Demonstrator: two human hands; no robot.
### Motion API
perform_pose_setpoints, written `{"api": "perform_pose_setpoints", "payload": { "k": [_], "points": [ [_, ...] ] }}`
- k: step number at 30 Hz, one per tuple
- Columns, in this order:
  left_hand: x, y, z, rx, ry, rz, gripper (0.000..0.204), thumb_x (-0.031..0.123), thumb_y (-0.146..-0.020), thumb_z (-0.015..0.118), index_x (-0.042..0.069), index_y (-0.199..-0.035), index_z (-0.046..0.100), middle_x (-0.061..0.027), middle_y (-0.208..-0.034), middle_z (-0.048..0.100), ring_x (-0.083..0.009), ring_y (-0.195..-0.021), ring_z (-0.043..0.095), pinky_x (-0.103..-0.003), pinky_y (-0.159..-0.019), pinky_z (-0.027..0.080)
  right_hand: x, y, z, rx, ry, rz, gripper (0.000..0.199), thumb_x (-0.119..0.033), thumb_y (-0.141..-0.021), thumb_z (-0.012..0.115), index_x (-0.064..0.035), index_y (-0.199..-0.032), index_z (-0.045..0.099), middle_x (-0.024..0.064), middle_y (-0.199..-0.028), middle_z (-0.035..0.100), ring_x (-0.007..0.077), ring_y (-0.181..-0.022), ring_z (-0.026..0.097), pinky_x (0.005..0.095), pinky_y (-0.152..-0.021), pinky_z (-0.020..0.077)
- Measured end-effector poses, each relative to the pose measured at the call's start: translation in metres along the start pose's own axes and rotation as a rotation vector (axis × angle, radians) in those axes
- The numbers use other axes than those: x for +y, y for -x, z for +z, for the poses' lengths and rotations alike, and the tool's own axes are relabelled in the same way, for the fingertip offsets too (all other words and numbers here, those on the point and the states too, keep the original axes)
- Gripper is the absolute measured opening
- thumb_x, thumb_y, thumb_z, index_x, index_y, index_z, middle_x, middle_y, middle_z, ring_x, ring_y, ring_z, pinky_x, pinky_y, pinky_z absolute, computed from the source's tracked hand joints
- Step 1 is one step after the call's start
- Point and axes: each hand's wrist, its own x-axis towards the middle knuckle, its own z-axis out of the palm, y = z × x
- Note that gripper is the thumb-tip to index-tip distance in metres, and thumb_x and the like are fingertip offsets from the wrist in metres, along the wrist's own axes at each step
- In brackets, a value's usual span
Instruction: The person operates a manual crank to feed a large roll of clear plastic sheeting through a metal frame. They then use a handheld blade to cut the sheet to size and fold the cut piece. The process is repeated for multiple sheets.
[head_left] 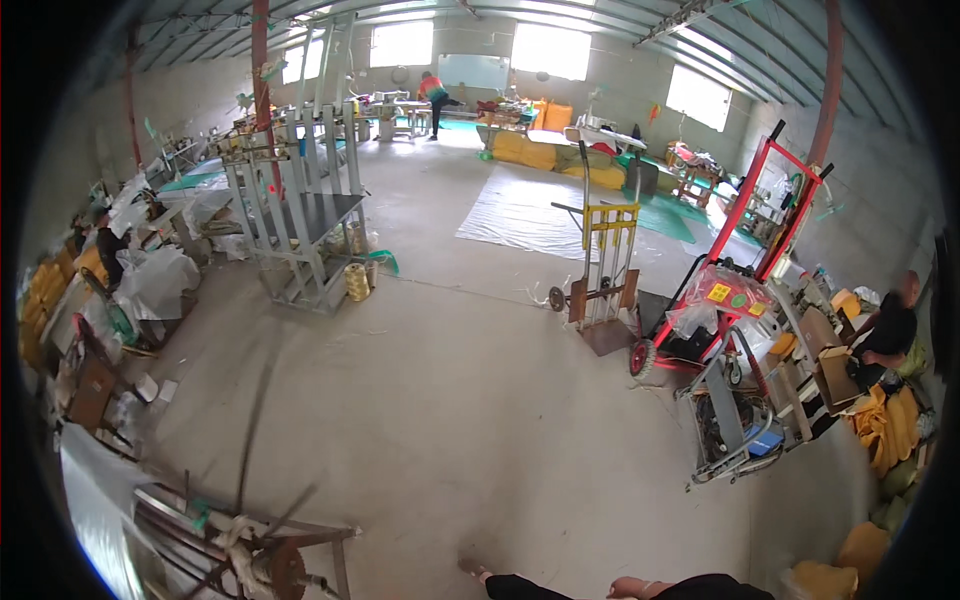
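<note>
Wide workshop, concrete floor (480, 420). Hands out of shot, so can't tell grip or open/closed. Only wearer's feet (560, 583) at floor's near edge. Nearest gear: metal frame with wheel (265, 555) at near-left corner, untouched. No work visibly started.

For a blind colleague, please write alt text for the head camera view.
A wide workshop with a bare concrete floor; neither of the wearer's hands shows. A hand truck and a red wheeled machine stand mid-floor, a grey metal rack on the left. Seated people work along the walls among yellow sacks.
</note>
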Motion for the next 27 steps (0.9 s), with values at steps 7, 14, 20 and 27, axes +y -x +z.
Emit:
{"api": "perform_pose_setpoints", "payload": {
  "k": [7, 14, 20, 27],
  "points": [
    [0.013, 0.23, -0.222, -0.111, 0.313, 0.0, 0.025, 0.014, -0.07, 0.063, 0.005, -0.092, 0.07, -0.0238, -0.087, 0.065, -0.039, -0.085, 0.063, -0.047, -0.076, 0.048, -0.072, -0.12, -0.014, 0.244, 0.039, -0.227, 0.039, -0.037, -0.083, 0.053, -0.0015, -0.087, 0.069, 0.019, -0.095, 0.067, 0.0379, -0.093, 0.061, 0.047, -0.082, 0.0479],
    [0.01, 0.187, -0.378, 0.731, 0.144, 0.21, 0.033, 0.011, -0.064, 0.065, 0.013, -0.097, 0.06, -0.009, -0.1, 0.058, -0.0303, -0.11, 0.051, -0.051, -0.098, 0.031, -0.234, -0.177, -0.046, 0.244, -0.059, -0.527, 0.029, -0.03, -0.086, 0.056, -0.0069, -0.102, 0.064, 0.0143, -0.1, 0.066, 0.0262, -0.091, 0.064, 0.0376, -0.08, 0.0503],
    [0.001, 0.022, -0.415, 0.748, 0.092, 0.226, 0.037, 0.005, -0.068, 0.064, 0.012, -0.103, 0.057, -0.0089, -0.113, 0.054, -0.0286, -0.117, 0.045, -0.053, -0.098, 0.03, -0.253, -0.099, -0.092, 0.129, -0.367, -0.63, 0.032, -0.027, -0.089, 0.052, -0.005, -0.11, 0.061, 0.016, -0.101, 0.066, 0.0312, -0.095, 0.063, 0.0386, -0.081, 0.0491],
    [0.029, -0.123, -0.261, 0.211, 0.089, -0.009, 0.042, 0.013, -0.067, 0.071, 0.016, -0.108, 0.063, -0.0079, -0.113, 0.06, -0.029, -0.116, 0.048, -0.052, -0.103, 0.03, -0.034, -0.079, -0.041, 0.041, 0.019, 0.045, 0.041, -0.039, -0.083, 0.056, -0.0027, -0.097, 0.068, 0.0185, -0.1, 0.066, 0.0364, -0.095, 0.062, 0.0467, -0.082, 0.0488]
  ]
}}
